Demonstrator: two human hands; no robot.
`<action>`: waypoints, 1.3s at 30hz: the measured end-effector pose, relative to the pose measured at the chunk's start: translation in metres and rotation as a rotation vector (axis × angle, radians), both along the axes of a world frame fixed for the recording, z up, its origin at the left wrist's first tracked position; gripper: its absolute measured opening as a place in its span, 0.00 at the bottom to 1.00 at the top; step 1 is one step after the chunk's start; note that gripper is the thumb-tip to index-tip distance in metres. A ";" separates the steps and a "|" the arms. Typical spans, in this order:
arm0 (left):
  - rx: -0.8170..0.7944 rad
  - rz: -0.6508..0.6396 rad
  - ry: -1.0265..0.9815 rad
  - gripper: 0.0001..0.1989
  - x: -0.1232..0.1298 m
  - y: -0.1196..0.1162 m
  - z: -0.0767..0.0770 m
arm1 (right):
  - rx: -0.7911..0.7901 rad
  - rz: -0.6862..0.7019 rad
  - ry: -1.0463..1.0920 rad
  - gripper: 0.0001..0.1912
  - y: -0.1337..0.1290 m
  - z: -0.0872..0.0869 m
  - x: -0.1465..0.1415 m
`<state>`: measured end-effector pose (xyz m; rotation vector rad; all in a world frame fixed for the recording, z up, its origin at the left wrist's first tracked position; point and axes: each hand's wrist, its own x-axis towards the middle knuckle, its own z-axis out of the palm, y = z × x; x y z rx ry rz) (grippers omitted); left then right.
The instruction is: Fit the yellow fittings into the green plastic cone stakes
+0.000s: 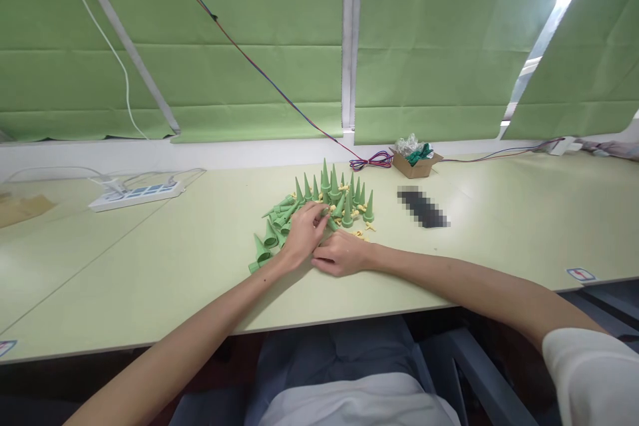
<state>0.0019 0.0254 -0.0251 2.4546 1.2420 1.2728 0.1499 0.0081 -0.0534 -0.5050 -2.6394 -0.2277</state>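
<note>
Several green cones (348,210) stand upright on the pale table, and others lie on their sides at the left of the pile. Small yellow pieces (369,227) are scattered among and in front of them. My left hand (305,229) is closed on a green cone (331,223) at the front of the pile. Just right of it and a little nearer to me, my right hand (342,253) rests low over the table with its fingers curled under; what they hold, if anything, is hidden.
A small cardboard box (413,165) with clear and green wrapping stands at the back, beside coiled red and blue wire (372,160). A blurred dark object (423,207) lies to the right. At the left is a white power strip (137,196).
</note>
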 end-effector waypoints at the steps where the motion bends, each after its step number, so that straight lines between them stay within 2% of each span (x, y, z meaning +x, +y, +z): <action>1: 0.003 0.010 0.025 0.07 -0.001 0.000 0.002 | 0.003 0.000 0.001 0.19 0.000 0.000 0.000; 5: -0.032 0.088 0.030 0.10 -0.010 0.006 0.019 | -0.021 -0.041 0.006 0.21 -0.004 0.003 -0.001; 9: -0.064 0.173 -0.145 0.08 -0.018 0.029 0.050 | -0.056 -0.080 -0.009 0.21 -0.009 0.006 -0.002; 12: -0.096 0.187 -0.218 0.06 -0.017 0.051 0.069 | -0.085 -0.093 -0.026 0.20 -0.010 0.008 -0.003; 15: -0.112 0.154 -0.293 0.05 -0.010 0.071 0.078 | -0.110 -0.110 -0.038 0.20 -0.010 0.008 -0.003; 21: -0.180 0.166 -0.311 0.04 0.001 0.092 0.078 | -0.144 -0.126 -0.032 0.19 -0.009 0.007 -0.004; 32: -0.251 0.153 -0.166 0.09 0.003 0.108 0.068 | -0.186 -0.142 -0.025 0.19 -0.010 0.008 -0.005; 39: -0.232 0.223 -0.062 0.12 0.004 0.115 0.061 | -0.208 -0.142 -0.018 0.18 -0.011 0.011 -0.005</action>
